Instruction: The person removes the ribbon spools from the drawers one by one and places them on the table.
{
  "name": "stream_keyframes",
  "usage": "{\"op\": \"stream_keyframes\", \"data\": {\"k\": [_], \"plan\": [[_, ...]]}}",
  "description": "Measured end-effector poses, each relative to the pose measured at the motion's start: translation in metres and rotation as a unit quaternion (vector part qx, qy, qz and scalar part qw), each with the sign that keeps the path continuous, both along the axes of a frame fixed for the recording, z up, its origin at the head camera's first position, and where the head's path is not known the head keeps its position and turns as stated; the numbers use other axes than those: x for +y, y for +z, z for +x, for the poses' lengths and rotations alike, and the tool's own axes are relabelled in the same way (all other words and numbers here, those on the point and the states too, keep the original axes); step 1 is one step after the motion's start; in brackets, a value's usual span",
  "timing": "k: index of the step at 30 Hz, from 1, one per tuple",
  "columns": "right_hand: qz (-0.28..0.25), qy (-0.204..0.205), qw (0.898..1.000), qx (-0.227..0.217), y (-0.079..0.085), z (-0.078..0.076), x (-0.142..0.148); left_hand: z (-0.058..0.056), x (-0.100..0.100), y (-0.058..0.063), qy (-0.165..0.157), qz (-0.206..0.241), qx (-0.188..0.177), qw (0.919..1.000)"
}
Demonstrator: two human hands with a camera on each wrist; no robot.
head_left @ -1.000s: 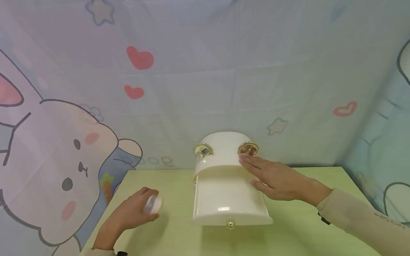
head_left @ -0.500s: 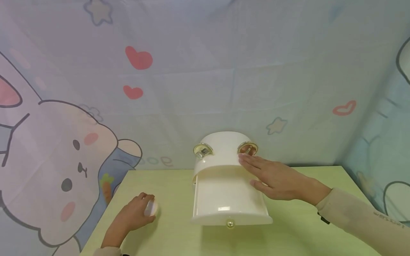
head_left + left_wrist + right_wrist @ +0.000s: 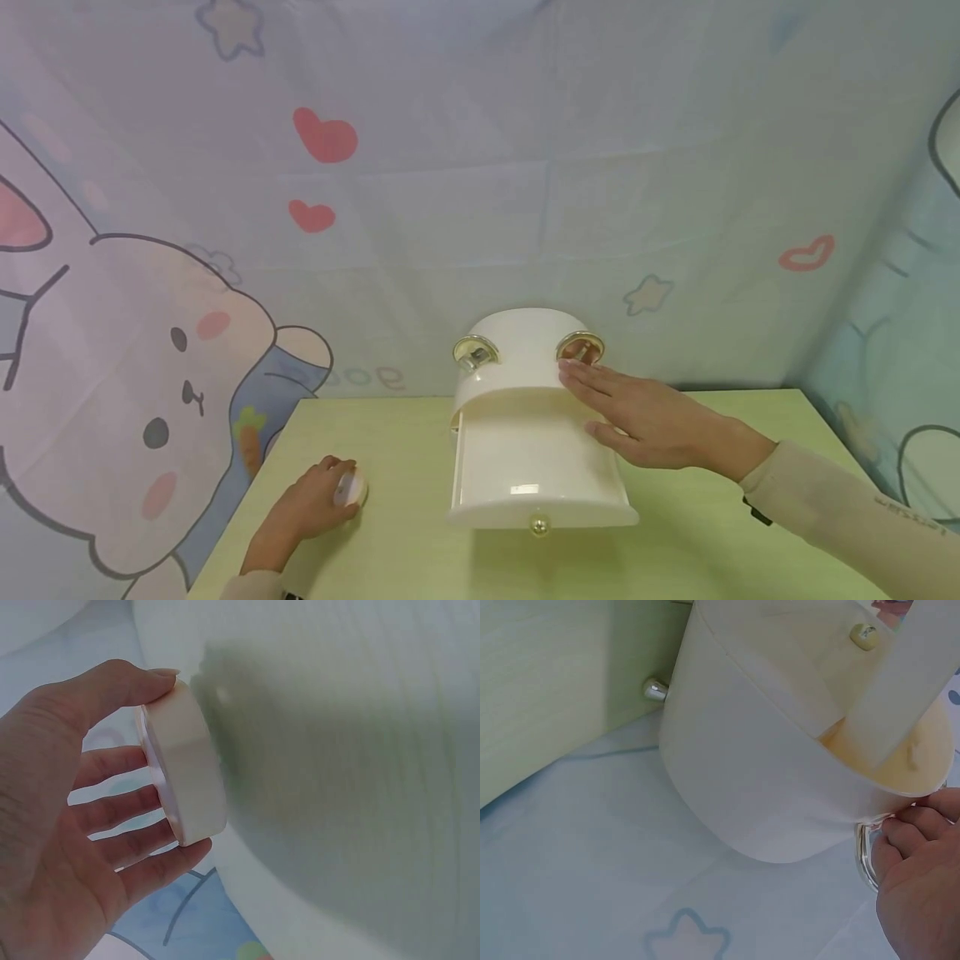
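Pinching a smooth disc (image 3: 187,765) in our left hand (image 3: 313,500), we rest our straight-fingered right hand (image 3: 645,417) on the glossy, curved box (image 3: 528,425).

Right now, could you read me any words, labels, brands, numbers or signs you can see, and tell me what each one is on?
Right sleeve: possibly "Lessism", upside down; too small to be sure.
Backdrop, beside the rabbit's arm: faint letters, perhaps "goo"; too faint to read for certain.
White drawer box: none that I can make out.
Round white object in the left hand: none that I can make out.
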State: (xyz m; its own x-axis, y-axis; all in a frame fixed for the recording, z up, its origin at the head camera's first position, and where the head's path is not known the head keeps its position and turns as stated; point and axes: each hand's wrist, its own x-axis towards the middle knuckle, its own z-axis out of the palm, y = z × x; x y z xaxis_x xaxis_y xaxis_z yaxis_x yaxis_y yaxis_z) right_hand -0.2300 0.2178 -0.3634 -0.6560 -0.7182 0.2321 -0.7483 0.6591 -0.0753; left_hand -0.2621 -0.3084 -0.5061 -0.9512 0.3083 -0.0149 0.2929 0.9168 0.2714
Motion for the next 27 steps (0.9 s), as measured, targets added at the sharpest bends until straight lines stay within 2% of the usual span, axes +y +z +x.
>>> {"op": "stream_keyframes", "data": {"k": [12, 27], "plan": [[-0.001, 0.0, 1.0, 0.004, 0.0, 0.0, 0.0, -0.005, -0.005, -0.012, 0.005, 0.005, -0.008, 0.9999], [0.0, -0.003, 1.0, 0.001, -0.001, 0.001, -0.001, -0.004, -0.005, -0.014, 0.012, 0.011, -0.016, 0.9997]]}}
